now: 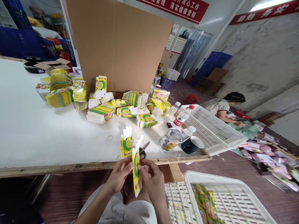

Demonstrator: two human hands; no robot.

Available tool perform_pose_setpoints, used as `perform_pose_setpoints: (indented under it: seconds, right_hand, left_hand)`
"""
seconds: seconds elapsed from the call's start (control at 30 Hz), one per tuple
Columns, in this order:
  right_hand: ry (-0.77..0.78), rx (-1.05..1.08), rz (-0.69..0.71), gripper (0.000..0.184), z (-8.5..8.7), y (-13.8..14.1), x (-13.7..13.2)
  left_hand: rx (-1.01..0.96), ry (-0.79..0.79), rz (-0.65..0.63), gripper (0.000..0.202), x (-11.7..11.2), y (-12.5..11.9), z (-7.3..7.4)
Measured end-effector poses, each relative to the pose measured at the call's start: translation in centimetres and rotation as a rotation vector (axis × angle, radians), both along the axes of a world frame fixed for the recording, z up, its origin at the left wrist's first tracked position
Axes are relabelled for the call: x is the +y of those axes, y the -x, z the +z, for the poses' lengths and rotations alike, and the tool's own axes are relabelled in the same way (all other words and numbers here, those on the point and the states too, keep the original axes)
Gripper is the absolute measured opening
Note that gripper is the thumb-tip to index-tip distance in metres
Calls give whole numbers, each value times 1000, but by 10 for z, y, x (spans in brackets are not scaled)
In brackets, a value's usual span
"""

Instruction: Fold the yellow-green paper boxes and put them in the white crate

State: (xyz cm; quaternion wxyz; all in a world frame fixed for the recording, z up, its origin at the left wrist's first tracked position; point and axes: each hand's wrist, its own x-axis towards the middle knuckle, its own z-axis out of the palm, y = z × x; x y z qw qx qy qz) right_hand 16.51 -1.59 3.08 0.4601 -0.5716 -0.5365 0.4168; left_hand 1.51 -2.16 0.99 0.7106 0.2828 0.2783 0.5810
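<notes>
Between my two hands is a narrow yellow-and-green printed carton (pixel 136 171), held upright over my lap with a white flap standing open at its top. My left hand (pixel 121 174) pinches its left side. On the other side, the fingers of my right hand (pixel 151 175) close on the carton. Just beyond, a flat yellow carton (pixel 126 146) with a white flap lies near the table's front edge. Dark-handled scissors (pixel 143 151) rest beside it, partly hidden by the held carton. Rubber bands (pixel 109 137) lie on the white table.
Bundles of flat cartons (pixel 101 112) line the cardboard panel (pixel 116 46). At the right stand a clear jar (pixel 171 140), a dark mug (pixel 191 145) and a red-capped bottle (pixel 183 116). A white basket (pixel 230 189) holding yellow packets sits low right. Another person (pixel 220 109) works beyond.
</notes>
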Motion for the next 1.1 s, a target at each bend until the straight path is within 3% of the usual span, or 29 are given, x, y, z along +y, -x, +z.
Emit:
perform_pose_setpoints:
  seconds: [0.07, 0.13, 0.2, 0.27, 0.37, 0.47, 0.6, 0.7, 0.87, 1.0, 1.1]
  right_hand:
    - [-204, -189, -7, 31, 8, -3, -1]
    - [-349, -274, 114, 37, 17, -5, -1]
    - [-397, -287, 244, 39, 23, -4, -1]
    - [-377, -220, 277, 31, 25, -3, -1]
    - [-205, 77, 251, 14, 25, 0, -2]
    - [-120, 321, 156, 20, 22, 2, -4]
    - [-177, 133, 48, 43, 14, 3, -5]
    - [-120, -57, 67, 27, 4, 2, -6]
    - [-104, -127, 70, 33, -12, 4, -11]
    - [-115, -148, -52, 48, -22, 22, -23]
    - [-120, -127, -47, 60, -22, 35, -30]
  left_hand:
    - [-128, 97, -10, 34, -2, -1, 9]
    - [-189, 167, -41, 35, -4, -2, 16]
    - [-172, 192, -83, 36, -6, -3, 19]
    - [-135, 194, -94, 37, -7, -2, 19]
    - [-87, 168, -104, 32, -8, -2, 18]
    - [-45, 153, -120, 32, -8, -4, 20]
    - [111, 157, 20, 43, -10, -6, 19]
    - [270, 85, 88, 47, -11, -6, 17]
    - [355, 6, 40, 55, -15, -12, 13]
    - [579, 63, 271, 68, -22, -25, 5]
    - [603, 119, 375, 84, -25, -31, 1]
